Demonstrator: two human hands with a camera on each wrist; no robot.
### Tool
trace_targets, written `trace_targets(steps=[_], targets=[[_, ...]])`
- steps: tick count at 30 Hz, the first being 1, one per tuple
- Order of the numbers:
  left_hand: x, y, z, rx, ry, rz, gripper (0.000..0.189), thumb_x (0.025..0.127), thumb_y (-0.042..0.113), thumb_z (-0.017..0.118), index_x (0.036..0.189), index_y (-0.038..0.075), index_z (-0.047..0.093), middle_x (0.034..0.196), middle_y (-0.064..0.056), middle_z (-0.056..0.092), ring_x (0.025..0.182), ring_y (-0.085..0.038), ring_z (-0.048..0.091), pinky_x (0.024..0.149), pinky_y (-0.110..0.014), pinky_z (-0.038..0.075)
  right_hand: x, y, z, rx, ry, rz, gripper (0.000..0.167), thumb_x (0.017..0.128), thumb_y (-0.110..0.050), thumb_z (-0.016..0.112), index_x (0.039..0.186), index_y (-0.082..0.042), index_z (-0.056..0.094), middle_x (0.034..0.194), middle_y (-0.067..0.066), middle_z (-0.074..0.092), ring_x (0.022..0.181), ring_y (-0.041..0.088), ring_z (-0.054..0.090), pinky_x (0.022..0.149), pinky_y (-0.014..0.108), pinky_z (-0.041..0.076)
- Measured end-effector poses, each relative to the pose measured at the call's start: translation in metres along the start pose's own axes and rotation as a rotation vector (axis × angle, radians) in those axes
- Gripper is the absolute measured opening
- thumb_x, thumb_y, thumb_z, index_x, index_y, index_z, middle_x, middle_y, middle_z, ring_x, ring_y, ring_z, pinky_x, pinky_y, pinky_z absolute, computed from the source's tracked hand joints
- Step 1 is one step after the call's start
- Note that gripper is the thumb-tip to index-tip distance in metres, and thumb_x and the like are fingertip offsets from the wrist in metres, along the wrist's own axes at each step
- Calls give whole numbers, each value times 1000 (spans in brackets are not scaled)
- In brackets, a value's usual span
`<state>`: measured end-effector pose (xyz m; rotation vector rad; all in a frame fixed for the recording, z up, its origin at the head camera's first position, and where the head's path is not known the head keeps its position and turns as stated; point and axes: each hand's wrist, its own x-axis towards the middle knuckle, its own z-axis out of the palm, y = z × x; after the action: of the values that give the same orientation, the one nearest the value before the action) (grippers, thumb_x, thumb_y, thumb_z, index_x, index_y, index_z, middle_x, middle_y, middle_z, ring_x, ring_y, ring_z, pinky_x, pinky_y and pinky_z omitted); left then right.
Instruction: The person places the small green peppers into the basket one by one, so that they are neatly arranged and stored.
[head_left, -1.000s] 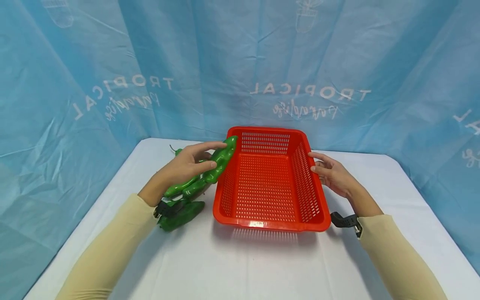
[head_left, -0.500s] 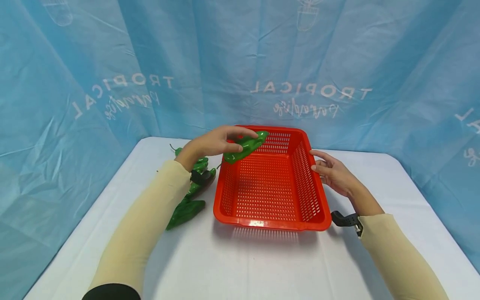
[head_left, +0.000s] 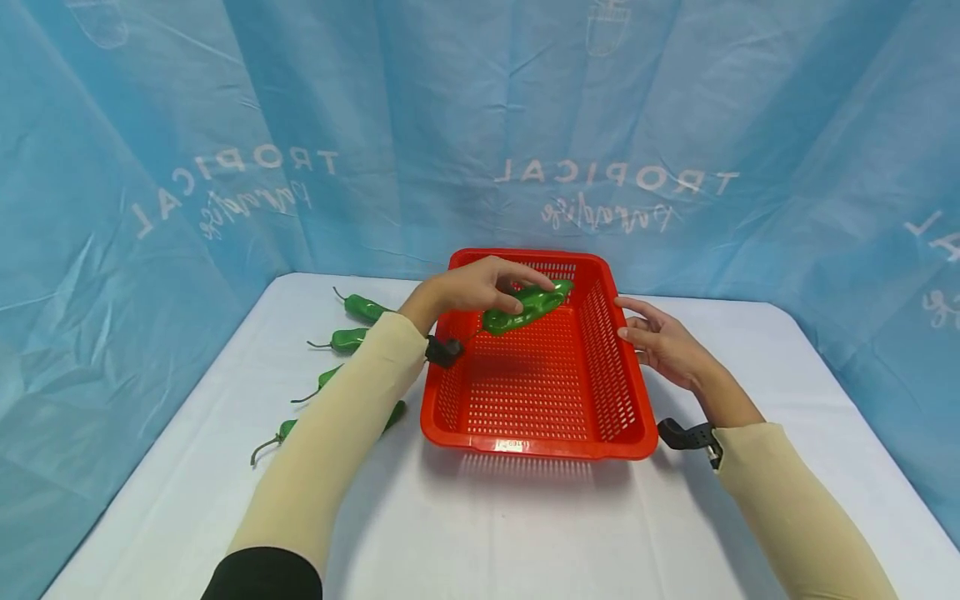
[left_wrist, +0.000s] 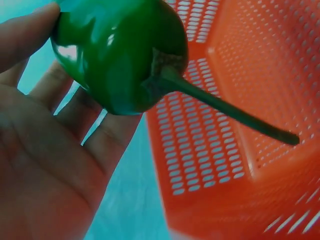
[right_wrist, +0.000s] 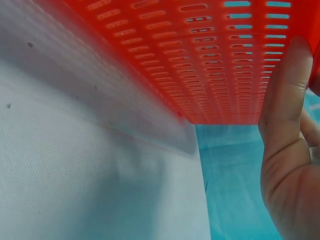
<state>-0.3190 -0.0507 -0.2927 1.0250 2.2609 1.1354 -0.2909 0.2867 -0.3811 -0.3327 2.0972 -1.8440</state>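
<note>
In the head view my left hand (head_left: 480,287) holds a long green pepper (head_left: 528,308) over the inside of the red basket (head_left: 525,450), thumb on one side and fingers on the other. The left wrist view shows the pepper's rounded stem end (left_wrist: 120,55) with its stem pointing toward the perforated wall (left_wrist: 200,150). On the basket's right side, my right hand (head_left: 667,346) grips the rim. Close up, its thumb (right_wrist: 287,95) lies against the slotted outer wall (right_wrist: 200,55); the other fingers are mostly hidden.
Several more green peppers lie left of the basket on the white table (head_left: 480,533), including one at the back (head_left: 363,308); my left sleeve (head_left: 337,433) covers parts of them. A blue printed curtain (head_left: 450,125) hangs behind and along the sides.
My left hand has carried the green pepper rightward from beside the basket's left rim to over its inside. The right hand has stayed at the right rim.
</note>
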Motion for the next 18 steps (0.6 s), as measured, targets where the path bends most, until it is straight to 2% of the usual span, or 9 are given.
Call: trace_targets(steps=[4, 10, 18], targets=[[7, -2, 11, -18, -56, 11, 48, 94, 2, 61, 140, 14, 58, 140, -9, 55, 115, -23, 57, 88, -33, 57, 0, -1, 1, -8, 2, 6, 65, 101, -18, 56, 157, -14, 23, 103, -4, 65, 90, 9, 71, 80, 31, 61], [14, -1, 25, 37, -140, 7, 46, 93, 3, 63, 137, 17, 62, 135, -9, 59, 106, -23, 63, 85, -32, 59, 0, -3, 2, -5, 1, 14, 66, 102, -18, 55, 158, -14, 21, 102, -5, 65, 89, 10, 70, 79, 30, 61], [20, -4, 50, 127, -215, -15, 45, 93, 7, 64, 136, 22, 63, 131, -5, 60, 111, -21, 58, 86, -27, 57, -1, -3, 2, -12, 5, 23, 65, 101, -18, 55, 158, -14, 22, 102, -5, 65, 89, 9, 70, 78, 31, 61]])
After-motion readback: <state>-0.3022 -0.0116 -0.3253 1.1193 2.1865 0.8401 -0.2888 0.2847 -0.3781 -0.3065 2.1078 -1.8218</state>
